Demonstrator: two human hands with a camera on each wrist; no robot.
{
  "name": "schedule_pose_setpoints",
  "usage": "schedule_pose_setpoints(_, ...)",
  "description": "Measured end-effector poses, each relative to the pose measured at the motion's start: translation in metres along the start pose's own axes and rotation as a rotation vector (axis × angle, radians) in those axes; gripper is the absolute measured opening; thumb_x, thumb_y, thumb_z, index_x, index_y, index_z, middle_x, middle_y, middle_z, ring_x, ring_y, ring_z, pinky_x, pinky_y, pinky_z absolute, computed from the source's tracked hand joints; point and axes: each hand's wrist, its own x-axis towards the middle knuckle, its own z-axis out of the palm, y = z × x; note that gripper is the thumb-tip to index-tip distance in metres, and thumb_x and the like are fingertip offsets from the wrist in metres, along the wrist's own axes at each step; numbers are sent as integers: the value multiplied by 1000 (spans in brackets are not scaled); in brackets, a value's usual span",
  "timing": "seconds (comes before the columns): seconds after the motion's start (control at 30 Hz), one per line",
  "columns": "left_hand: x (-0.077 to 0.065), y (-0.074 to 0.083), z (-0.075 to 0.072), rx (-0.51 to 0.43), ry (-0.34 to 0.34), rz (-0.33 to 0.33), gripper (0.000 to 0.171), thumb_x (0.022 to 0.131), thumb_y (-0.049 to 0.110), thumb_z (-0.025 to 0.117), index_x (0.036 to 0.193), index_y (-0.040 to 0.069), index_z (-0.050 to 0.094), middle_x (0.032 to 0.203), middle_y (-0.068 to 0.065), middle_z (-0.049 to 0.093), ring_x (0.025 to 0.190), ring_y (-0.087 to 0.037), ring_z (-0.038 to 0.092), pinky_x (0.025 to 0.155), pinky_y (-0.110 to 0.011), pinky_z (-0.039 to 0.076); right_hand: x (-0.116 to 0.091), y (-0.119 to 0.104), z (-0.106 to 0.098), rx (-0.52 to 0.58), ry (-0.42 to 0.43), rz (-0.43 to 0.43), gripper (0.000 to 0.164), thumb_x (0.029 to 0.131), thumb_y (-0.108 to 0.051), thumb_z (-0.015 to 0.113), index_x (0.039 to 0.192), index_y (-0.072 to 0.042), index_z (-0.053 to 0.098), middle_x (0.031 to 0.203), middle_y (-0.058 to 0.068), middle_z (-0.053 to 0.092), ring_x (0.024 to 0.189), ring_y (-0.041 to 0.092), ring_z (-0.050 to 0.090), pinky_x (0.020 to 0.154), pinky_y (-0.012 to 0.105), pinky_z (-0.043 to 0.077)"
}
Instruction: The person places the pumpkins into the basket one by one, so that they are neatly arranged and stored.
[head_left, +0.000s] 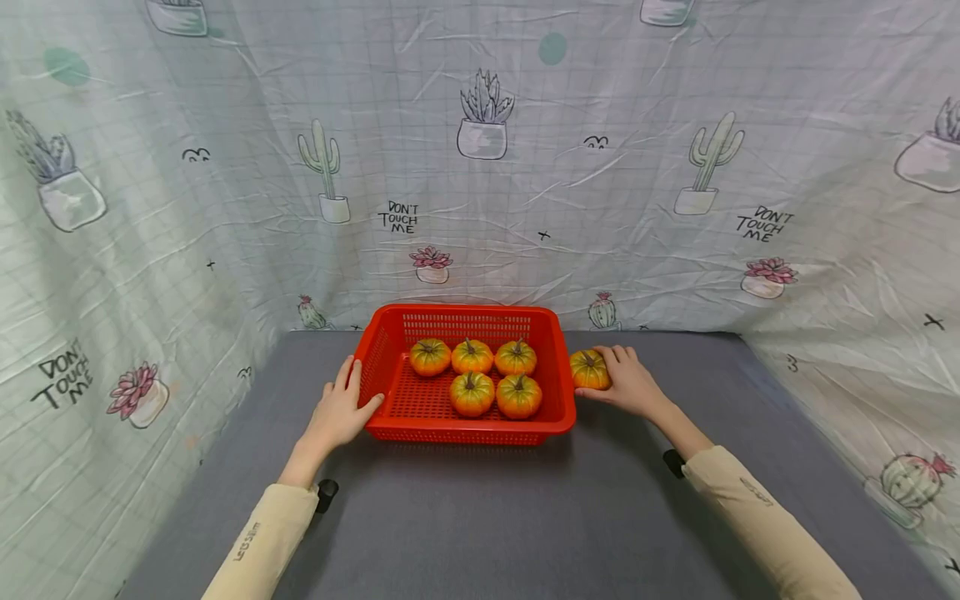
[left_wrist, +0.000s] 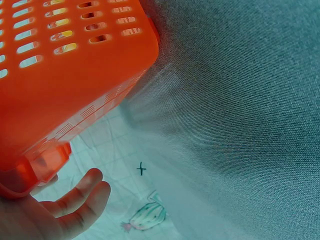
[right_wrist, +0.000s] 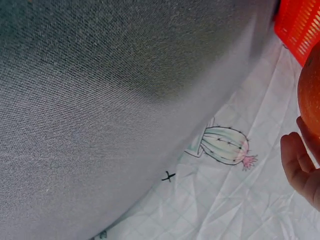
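Note:
A red plastic basket (head_left: pixel 465 424) with slotted walls stands on the grey table, holding several small orange-green pumpkins (head_left: pixel 472 393). At its left end, my left hand (head_left: pixel 341 412) grips the rim, thumb over the inner side and fingers outside. The left wrist view shows those fingers (left_wrist: pixel 85 197) below the rim of the basket (left_wrist: pixel 75 75). Just outside the basket's right wall, my right hand (head_left: pixel 626 383) holds another pumpkin (head_left: pixel 590 370) between thumb and fingers. In the right wrist view this pumpkin (right_wrist: pixel 311 95) is partly cut off, with fingertips against it; it appears raised off the table.
The grey cloth-covered table (head_left: pixel 480 525) extends in front of and to both sides of the basket. A white curtain (head_left: pixel 525 192) printed with cacti hangs behind and along both sides. Dark bands (head_left: pixel 327 495) sit at both wrists.

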Motion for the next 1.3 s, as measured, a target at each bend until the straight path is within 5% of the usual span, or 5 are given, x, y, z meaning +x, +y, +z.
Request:
schedule_pose_setpoints(0.73, -1, -2, 1, -10, 12, -8, 75, 89, 40, 44, 141, -4, 13, 147, -24, 10, 112, -53, 32, 84, -63, 36, -12, -17, -18, 11, 104, 20, 82, 70, -57, 64, 124, -1, 40, 106, 20, 46, 96, 32, 39, 69, 46, 48)
schedule_pose_setpoints(1.3, -2, 3, -1, -12, 7, -7, 75, 88, 39, 45, 141, -4, 14, 147, -24, 10, 110, -53, 34, 82, -61, 38, -30, -63, -24, 73, 253, 29, 80, 65, -49, 72, 126, -5, 43, 102, 17, 45, 91, 28, 40, 69, 43, 46)
